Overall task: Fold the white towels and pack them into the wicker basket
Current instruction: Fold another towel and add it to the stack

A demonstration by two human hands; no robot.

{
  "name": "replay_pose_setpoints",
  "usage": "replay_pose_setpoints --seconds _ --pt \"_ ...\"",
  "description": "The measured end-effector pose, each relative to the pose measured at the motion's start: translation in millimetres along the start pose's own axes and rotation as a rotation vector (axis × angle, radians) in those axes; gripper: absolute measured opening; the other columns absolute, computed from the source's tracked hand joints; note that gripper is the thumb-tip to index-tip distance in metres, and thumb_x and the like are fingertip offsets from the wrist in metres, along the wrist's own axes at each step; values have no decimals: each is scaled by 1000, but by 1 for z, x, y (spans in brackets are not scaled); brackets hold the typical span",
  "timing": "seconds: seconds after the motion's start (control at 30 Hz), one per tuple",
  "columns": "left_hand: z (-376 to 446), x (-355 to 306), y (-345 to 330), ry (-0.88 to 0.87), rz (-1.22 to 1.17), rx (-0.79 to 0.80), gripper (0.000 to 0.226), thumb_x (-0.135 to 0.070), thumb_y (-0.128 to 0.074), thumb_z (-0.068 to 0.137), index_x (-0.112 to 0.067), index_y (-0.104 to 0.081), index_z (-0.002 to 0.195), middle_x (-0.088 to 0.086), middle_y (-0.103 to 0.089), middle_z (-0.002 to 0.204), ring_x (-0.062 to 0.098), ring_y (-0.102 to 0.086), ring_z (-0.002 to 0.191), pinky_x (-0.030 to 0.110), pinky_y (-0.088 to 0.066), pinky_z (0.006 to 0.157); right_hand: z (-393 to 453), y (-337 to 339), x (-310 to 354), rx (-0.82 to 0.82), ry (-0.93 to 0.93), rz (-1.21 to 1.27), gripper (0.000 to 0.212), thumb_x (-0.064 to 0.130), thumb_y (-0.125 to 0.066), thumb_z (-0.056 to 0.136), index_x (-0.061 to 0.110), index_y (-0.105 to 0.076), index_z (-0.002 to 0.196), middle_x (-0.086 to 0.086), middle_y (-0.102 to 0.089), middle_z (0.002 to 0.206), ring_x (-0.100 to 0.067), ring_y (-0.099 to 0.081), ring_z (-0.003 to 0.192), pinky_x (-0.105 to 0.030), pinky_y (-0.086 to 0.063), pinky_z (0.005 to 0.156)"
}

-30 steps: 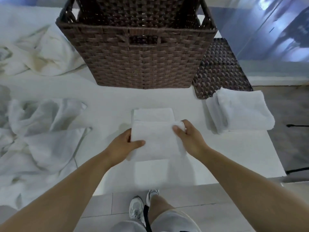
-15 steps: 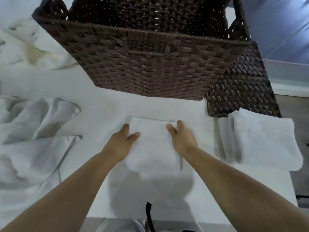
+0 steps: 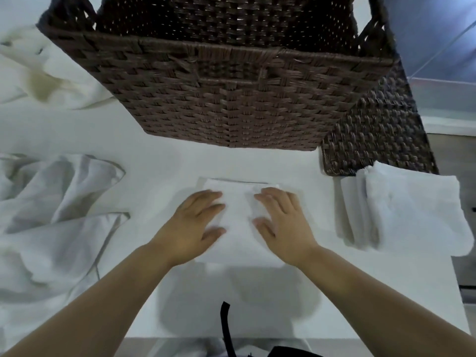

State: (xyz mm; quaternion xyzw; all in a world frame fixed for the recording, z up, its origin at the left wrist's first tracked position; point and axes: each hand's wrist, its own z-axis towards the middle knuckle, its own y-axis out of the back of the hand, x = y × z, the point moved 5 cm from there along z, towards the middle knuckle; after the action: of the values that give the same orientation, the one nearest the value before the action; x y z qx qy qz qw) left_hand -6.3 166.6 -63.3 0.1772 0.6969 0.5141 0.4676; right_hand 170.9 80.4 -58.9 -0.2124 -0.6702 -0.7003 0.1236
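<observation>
— Nearest the table's front edge, what are the hands doing?

— Both lie flat on the folded towel (image 3: 238, 222). The left hand (image 3: 192, 228) covers its left side and the right hand (image 3: 280, 222) its right side, fingers straight and slightly spread, clamped on nothing. I judge they press down to set the crease and smooth the top layer so the bundle stays shut when lifted.

— And where does that towel sit?

— On the white table (image 3: 159, 161), centred before the person, just short of the wicker basket (image 3: 231, 94). Its long axis seems to run from the person toward the basket, the far short edge facing the basket's front wall, though the hands hide its sides and the picture is blurred.

— Why there?

— Probably because the bare patch gives a flat bed for folding, with a short carry forward into the basket.

— What lies beside it?

— To the right, well apart, a stack of folded towels (image 3: 404, 210) waits at the table's right edge, touching or overlapping a flat woven panel (image 3: 376, 140), perhaps the basket's lid. To the left, loose unfolded towels (image 3: 56, 215) lie heaped.

— Farther off?

— Another crumpled towel (image 3: 51, 73) sits left of the basket. Of the basket's inside only woven wall shows; whether it holds anything, I cannot tell.
</observation>
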Motion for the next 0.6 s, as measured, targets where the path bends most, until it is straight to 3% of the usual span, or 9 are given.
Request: replay_pose_setpoints --seconds 0.03,0.1,0.13,0.2,0.3,0.43,0.53,0.6 --pt "0 4 -6 3 40 121 84 -70 -7 88 -15 -52 134 1 -34 152 13 -18 140 28 -11 116 -4 -8 0 140 2 -23 61 49 -36 88 16 -43 139 -4 -37 148 -24 -27 128 -33 -28 108" --pt "0 13 -15 67 66 304 106 -79 19 71 -22 -27 149 -13 4 156 3 12 142 25 11 115 -13 -23 -10 388 -72 -56 80 66 -16 85 23 -16 152 10 3 160 -15 2 142 -30 -5 114" --pt "1 17 -19 88 75 356 111 -80 26 63 -25 -15 151 -18 18 150 1 21 138 24 15 112 -16 -29 -14 438 -92 -90 82 69 -9 83 25 -3 153 17 21 155 -11 13 143 -29 2 114" --pt "5 18 -20 98 88 411 115 -80 32 55 -29 -4 151 -21 30 144 1 29 135 24 16 111 -17 -32 -17 437 -128 -122 71 60 -13 92 28 8 151 23 34 145 -8 21 143 -31 6 118" --pt "12 20 -16 92 85 419 109 -83 19 61 -29 -6 151 -20 28 145 1 25 137 26 9 114 -13 -28 -10 403 -242 -102 64 40 -35 101 30 2 152 22 29 147 -10 18 145 -37 -1 120" --pt "12 16 -4 129 48 283 61 -56 -35 94 -25 -31 146 -7 6 159 17 -1 145 33 -15 118 -18 -16 -1 282 -460 -30 59 34 -44 99 34 -16 150 12 14 158 -22 3 145 -36 -13 119" --pt "0 18 -2 318 -105 253 50 -46 -44 95 -32 -37 142 2 -7 155 25 -27 136 34 -32 111 -33 -11 1 188 -646 147 54 22 -47 98 37 -26 146 2 2 155 -22 -28 135 -34 -33 109" --pt "-7 18 -5 427 -254 272 48 -43 -44 96 -36 -36 143 4 -20 150 22 -42 128 33 -40 105 -45 -12 4 157 -716 283 56 17 -48 97 39 -29 145 -1 -14 147 -14 -54 103 -26 -43 90"
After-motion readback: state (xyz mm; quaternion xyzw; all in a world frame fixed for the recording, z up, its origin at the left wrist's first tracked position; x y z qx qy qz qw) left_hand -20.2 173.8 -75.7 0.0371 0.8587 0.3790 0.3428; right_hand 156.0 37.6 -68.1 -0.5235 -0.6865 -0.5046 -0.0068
